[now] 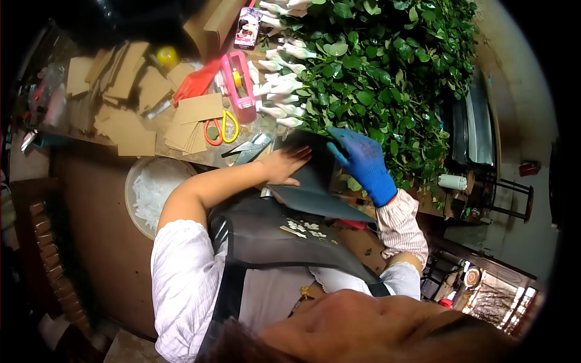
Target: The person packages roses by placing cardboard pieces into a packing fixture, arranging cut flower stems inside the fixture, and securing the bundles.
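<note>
White pieces (150, 201) are held in a tub (173, 170) at nine o'clock; a dark sheet (319, 171) is pressed by the left hand (284, 165), grip flat; the right hand's (364, 158) grip cannot be told.

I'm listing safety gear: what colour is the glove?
The glove is blue, clearest in the head view.

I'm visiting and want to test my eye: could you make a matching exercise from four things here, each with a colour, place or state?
Column one:
1. Left hand
2. Right hand
3. Tape dispenser
4. Round bucket

Column two:
A. Pink
B. Holding white pieces
C. Bare, laid on a dark sheet
D. Wearing a blue glove

Right pairs: 1-C, 2-D, 3-A, 4-B
</note>
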`<control>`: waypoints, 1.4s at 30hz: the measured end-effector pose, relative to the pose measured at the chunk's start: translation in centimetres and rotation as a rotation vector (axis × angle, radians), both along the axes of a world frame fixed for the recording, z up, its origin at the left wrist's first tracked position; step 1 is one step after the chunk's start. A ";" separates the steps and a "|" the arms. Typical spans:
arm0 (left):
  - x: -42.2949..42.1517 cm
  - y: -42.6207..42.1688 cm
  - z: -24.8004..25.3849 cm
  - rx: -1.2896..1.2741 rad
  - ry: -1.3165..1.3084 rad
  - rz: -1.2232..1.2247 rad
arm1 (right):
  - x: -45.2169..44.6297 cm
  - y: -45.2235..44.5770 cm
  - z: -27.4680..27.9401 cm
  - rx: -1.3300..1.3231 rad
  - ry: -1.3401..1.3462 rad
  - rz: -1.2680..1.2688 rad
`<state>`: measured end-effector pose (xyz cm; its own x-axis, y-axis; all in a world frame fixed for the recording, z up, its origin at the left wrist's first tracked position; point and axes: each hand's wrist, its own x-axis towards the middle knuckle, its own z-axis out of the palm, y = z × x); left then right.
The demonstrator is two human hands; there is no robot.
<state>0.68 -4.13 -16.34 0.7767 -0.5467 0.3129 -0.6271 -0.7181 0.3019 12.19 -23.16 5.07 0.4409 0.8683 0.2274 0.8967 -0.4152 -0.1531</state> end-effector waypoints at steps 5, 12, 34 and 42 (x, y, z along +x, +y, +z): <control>-0.1 0.2 0.4 0.193 0.152 0.017 | -3.1 -0.6 5.8 0.062 0.462 -0.054; -0.2 -0.2 -0.3 0.158 0.157 0.039 | 2.4 1.6 -5.3 -0.402 0.197 -0.078; 0.8 -1.6 -3.6 0.057 -0.063 0.093 | -6.4 31.6 -16.4 -0.183 0.047 0.077; 0.7 -0.3 -2.4 -0.088 0.033 0.028 | -6.7 24.2 -6.5 -0.014 0.158 0.145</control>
<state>1.38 -4.41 -18.72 0.8017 -0.4963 0.3330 -0.5961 -0.7049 0.3844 5.51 1.06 -1.44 0.3405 0.9278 0.1526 0.9126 -0.2871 -0.2911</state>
